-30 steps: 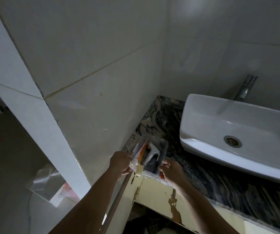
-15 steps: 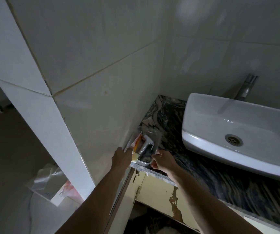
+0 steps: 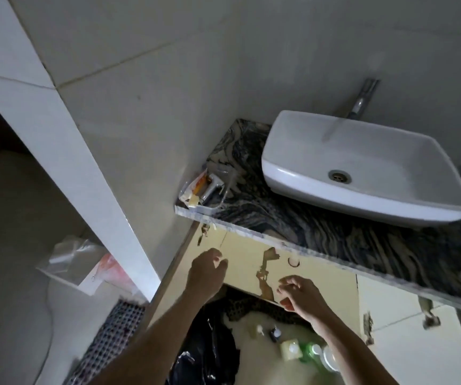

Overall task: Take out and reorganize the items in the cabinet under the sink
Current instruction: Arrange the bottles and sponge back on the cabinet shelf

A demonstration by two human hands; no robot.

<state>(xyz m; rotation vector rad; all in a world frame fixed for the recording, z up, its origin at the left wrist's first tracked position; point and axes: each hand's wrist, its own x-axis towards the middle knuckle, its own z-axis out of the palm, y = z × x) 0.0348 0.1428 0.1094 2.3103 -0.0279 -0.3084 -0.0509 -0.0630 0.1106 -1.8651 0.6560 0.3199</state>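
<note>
A person looks down at a dark, swirl-patterned marble worktop (image 3: 321,226) set against pale tiled walls. A clear plastic container (image 3: 205,190) sits at the worktop's front left corner, against the left wall and just at the front edge. Inside it lie an orange and white tube and a silver and black object; what they are cannot be told. A white rectangular basin (image 3: 362,168) stands on the worktop to the right of the container, apart from it, with a round metal drain in its floor and a chrome tap (image 3: 362,98) behind it at the back wall.

Both hands hang in the air below the worktop's front edge, in front of a pale yellow cabinet panel (image 3: 246,262) with peeling paint. The left hand (image 3: 207,270) has its fingers loosely curled and holds nothing. The right hand (image 3: 298,294) likewise has relaxed, slightly bent fingers and holds nothing.

Below the hands, in the open cabinet space, are a crumpled black plastic bag (image 3: 204,348), a pale yellow square item (image 3: 290,350) and green and clear bottle tops (image 3: 315,352).

On the floor to the left lie a clear plastic bag (image 3: 76,259) and a dark grid-patterned mat (image 3: 110,340).
</note>
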